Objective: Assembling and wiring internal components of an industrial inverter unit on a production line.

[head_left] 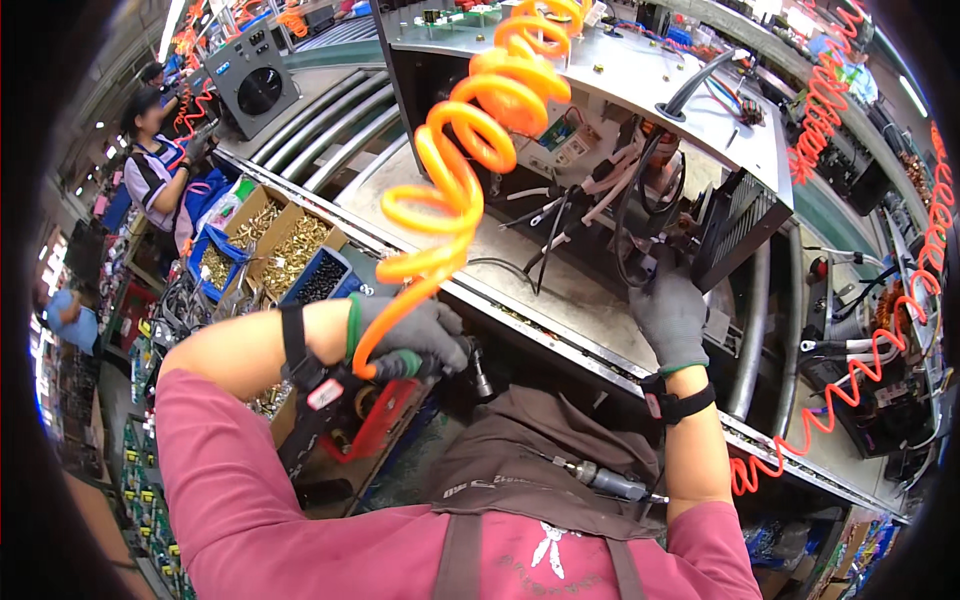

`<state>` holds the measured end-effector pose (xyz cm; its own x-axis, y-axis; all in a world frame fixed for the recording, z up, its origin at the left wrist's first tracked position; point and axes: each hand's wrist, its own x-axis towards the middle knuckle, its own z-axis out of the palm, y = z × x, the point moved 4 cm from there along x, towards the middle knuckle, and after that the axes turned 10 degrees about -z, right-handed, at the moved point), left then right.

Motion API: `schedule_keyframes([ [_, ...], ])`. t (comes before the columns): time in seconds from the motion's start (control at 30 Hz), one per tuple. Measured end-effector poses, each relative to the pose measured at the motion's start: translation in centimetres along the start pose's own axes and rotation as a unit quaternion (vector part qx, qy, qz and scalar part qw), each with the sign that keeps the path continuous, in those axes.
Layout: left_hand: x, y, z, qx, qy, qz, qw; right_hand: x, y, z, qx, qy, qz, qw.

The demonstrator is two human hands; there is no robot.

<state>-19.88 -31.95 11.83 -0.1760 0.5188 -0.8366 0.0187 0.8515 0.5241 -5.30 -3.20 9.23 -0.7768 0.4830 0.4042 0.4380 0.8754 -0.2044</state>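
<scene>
My left hand (415, 332), in a grey glove, is closed around a pneumatic screwdriver (470, 365) held low near my apron, its bit pointing down. An orange coiled air hose (470, 150) runs up from the tool. My right hand (670, 315), also gloved in grey, reaches into the open metal machine chassis (620, 70) on the bench and touches black cables (630, 230) near a finned black part (735, 225). White and black wires hang inside the chassis.
Cardboard and blue bins of brass screws (285, 255) sit at my left. A second tool (610, 485) lies against my brown apron. Roller conveyor rails (330, 130) run behind. Another person (155, 175) works at far left. More orange coiled hoses (850, 380) hang at right.
</scene>
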Motion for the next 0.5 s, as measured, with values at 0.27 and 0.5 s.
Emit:
schedule_keyframes([
  [0.27, 4.3, 3.0, -4.2, 0.085, -0.053, -0.074, 0.992, -0.2, -0.6, -0.5, 0.047, -0.033, 0.007, 0.998],
  [0.5, 8.6, 3.9, -7.3, 0.198, -0.133, -0.08, 0.968, -0.5, -0.5, -0.1, 0.035, 0.017, -0.05, 0.998],
])
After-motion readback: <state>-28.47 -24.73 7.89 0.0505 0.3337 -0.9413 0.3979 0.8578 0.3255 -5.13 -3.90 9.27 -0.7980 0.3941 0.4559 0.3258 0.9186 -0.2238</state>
